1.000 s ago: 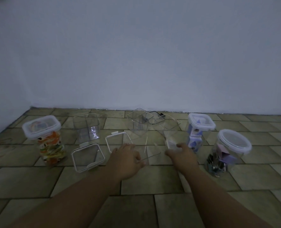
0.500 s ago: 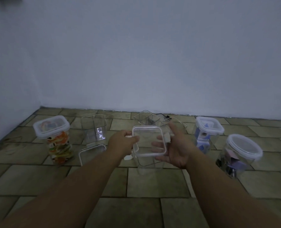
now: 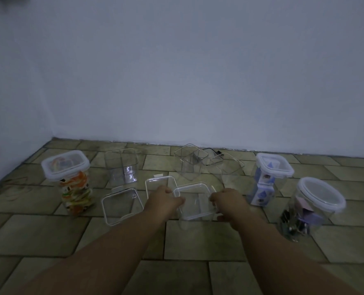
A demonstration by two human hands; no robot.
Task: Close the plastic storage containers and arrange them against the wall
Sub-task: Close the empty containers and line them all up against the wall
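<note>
A clear square container with a lid on top stands on the tiled floor at centre. My left hand grips the lid's left edge and my right hand grips its right edge. Two loose clear lids lie to the left, the nearer one and a second lid partly behind my left hand. Three open clear containers stand further back, one on the left, one in the middle and one to its right.
Three closed containers stand on the floor: one with colourful contents at left, one with blue items at right, and a round one with clips at far right. The white wall meets the floor behind. A dark cable lies by the wall.
Both hands picked the lid up off the floor, held it in the air, then lowered it onto the centre container, where they now hold its edges.
</note>
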